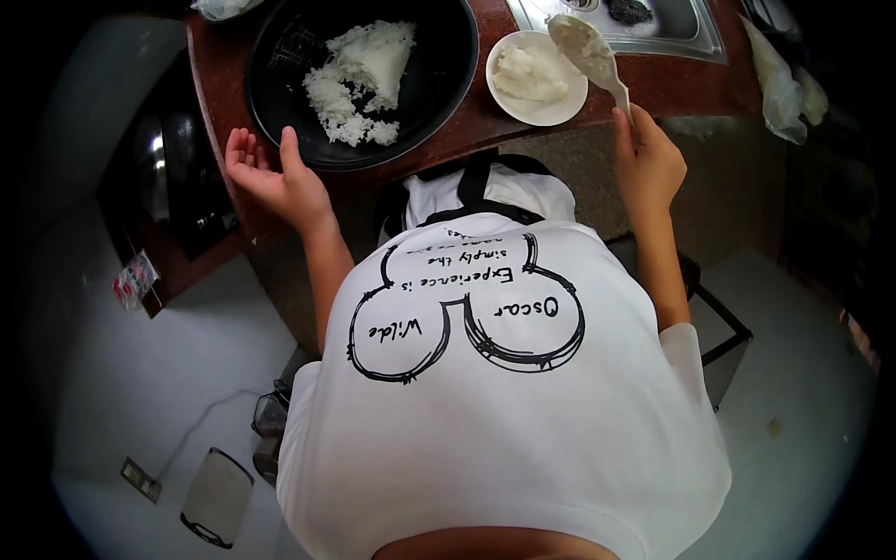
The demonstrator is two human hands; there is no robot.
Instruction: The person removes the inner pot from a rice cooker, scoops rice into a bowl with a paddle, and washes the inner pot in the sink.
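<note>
A dark round pot (271, 103) holds white rice (359, 84), heaped toward its far right with looser grains nearer me. At the pot's near left rim is my left hand (280, 182), palm up, fingers apart, nothing in it; whether it touches the rim I cannot tell. My right hand (651, 163) grips the handle of a pale rice paddle (585, 49). Rice clings to the paddle's head, which is raised over the right edge of a small white bowl (553, 114). Inside that bowl lies a mound of rice (528, 75).
Pot and bowl stand on a reddish-brown counter (439, 147). A metal sink (686, 42) with a dark scrubber (628, 11) is at the back right. Plastic bags (779, 89) hang at the counter's right end. A dark stove (177, 168) is at the left.
</note>
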